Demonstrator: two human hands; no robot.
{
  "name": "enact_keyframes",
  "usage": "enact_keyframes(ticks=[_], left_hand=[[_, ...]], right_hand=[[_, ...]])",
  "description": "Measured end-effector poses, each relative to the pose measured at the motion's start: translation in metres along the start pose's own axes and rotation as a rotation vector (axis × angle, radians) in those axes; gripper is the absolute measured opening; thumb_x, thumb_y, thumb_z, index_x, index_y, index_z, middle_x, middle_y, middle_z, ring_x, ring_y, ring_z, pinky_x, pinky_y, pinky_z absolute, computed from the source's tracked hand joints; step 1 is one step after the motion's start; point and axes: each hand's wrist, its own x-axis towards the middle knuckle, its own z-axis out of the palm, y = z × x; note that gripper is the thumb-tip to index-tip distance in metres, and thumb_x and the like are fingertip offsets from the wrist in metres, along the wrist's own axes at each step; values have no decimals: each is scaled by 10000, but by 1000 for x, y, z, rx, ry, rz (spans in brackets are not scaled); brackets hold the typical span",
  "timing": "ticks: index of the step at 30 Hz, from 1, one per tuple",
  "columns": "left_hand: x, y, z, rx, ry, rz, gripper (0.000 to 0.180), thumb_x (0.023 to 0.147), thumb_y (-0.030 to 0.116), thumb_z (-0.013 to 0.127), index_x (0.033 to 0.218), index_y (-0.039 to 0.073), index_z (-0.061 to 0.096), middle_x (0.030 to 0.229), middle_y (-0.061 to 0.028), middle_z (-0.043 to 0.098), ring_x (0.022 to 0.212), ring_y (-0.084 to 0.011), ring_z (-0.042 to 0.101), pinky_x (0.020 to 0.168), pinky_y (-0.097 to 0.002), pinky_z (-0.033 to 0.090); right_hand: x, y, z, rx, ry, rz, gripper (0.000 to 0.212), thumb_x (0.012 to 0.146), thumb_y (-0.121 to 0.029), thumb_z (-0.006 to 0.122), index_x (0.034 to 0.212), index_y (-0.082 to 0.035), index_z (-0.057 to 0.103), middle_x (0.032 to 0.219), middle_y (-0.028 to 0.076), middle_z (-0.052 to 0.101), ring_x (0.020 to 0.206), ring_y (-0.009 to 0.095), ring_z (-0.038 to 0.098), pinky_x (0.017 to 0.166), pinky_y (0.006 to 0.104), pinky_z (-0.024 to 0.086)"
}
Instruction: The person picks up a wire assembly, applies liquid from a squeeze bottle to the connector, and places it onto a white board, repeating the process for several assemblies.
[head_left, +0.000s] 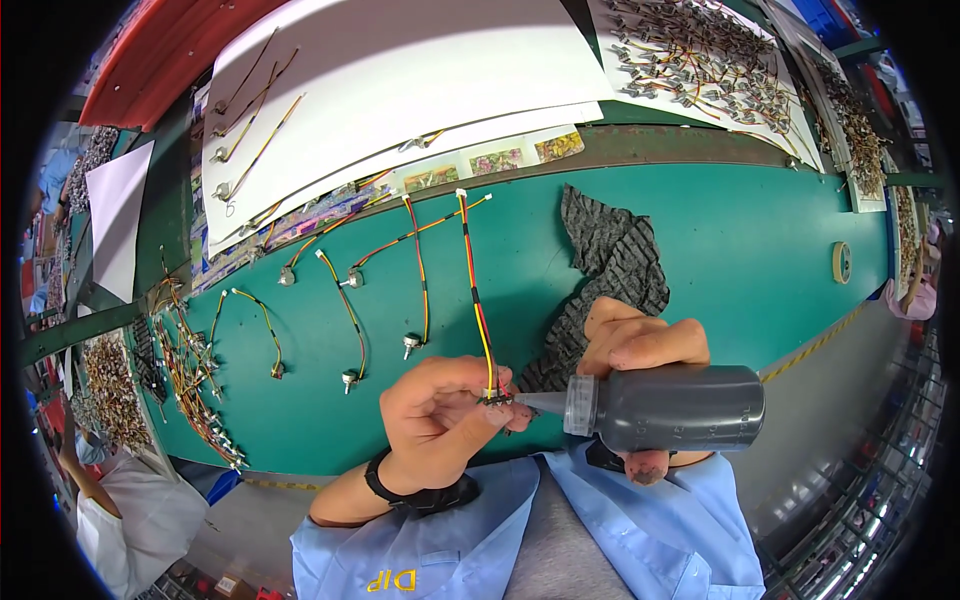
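My left hand (pixel 440 405) pinches a small potentiometer (pixel 496 400), whose red, yellow and black wire lead (pixel 474 280) stretches away to a white connector. In my right hand (pixel 645 340) lies a dark squeeze bottle (pixel 685 408), tipped on its side with its pale nozzle (pixel 542 402) pointing left. The nozzle's tip is at the potentiometer's terminals; whether it touches cannot be made out. Beyond my left hand, loose wired potentiometers (pixel 412 343) lie on the green mat (pixel 740 240). A crumpled dark cloth (pixel 625 255) rests just past my right hand, partly hidden by it.
A bundle of wired potentiometers (pixel 190 365) sits at the mat's left end. White sheets (pixel 400 70) line the far side, one (pixel 700 65) covered with many more parts. A tape roll (pixel 841 262) lies at right. A person in white (pixel 130 520) works at lower left.
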Motion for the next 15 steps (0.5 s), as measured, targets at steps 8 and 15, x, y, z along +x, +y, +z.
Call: enact_keyframes(ticks=[8, 15], left_hand=[[1, 1, -1, 8, -8, 2, 278, 870, -154, 563, 1130, -60, 530, 1037, -191, 629, 827, -252, 694, 732, -382, 581], [2, 1, 0, 13, -6, -2, 279, 869, -155, 563, 1129, -60, 531, 1030, -188, 629, 823, -252, 692, 726, -384, 580]], right_hand=[[-2, 4, 3, -7, 23, -12, 763, 650, -374, 896, 1168, 24, 503, 821, 93, 596, 619, 196, 493, 587, 332, 384], [-1, 2, 1, 20, 12, 2, 769, 651, -378, 894, 1175, 21, 498, 829, 93, 590, 647, 191, 497, 586, 332, 383]])
